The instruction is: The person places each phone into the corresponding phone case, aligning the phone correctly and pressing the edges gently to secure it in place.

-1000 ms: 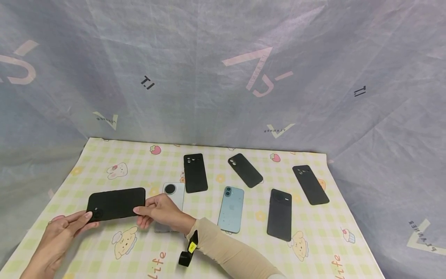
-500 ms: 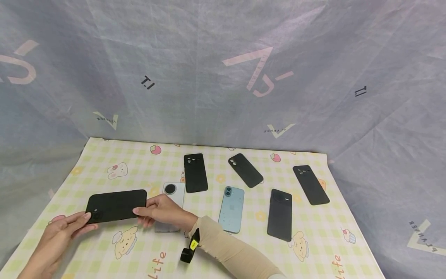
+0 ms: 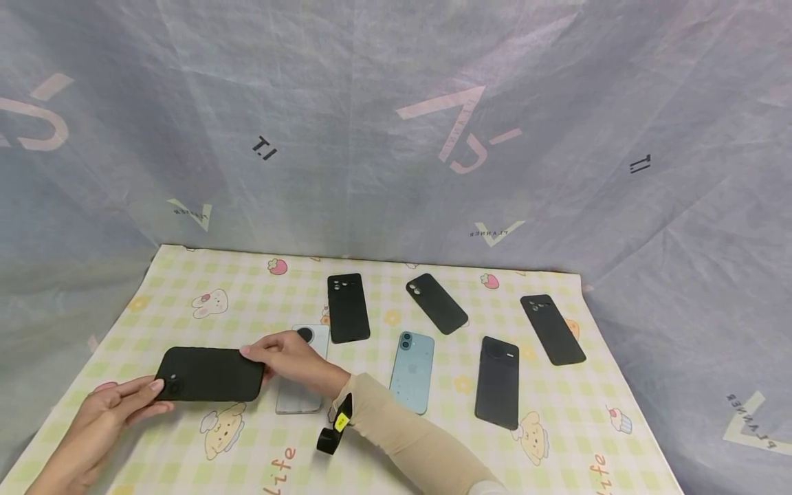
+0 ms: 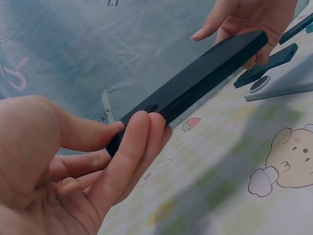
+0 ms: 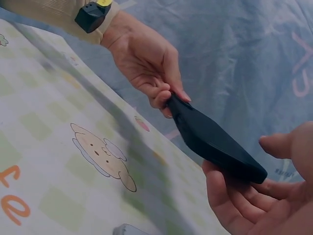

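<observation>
My left hand [image 3: 111,412] grips the camera end of a phone in a black case [image 3: 210,375], its thumb beside the dark round camera. Held off the table, the phone lies level and back side up in the head view. My right hand [image 3: 291,357] is at the other end, its fingers [image 5: 239,200] bent under the phone. Its thumb [image 5: 274,146] stands apart from the case in the right wrist view. A white phone [image 3: 300,385] with a round camera lies partly hidden behind this hand.
To the right lie a light blue phone [image 3: 412,375] and a dark phone [image 3: 497,385]. Three black phone cases [image 3: 348,313] lie along the back of the patterned cloth [image 3: 260,289]. A grey curtain [image 3: 371,137] hangs behind the table.
The right end of the held phone has dropped toward me, leveling it. My right hand has shifted from the near corner to the far corner of that end, its thumb now at the far edge.
</observation>
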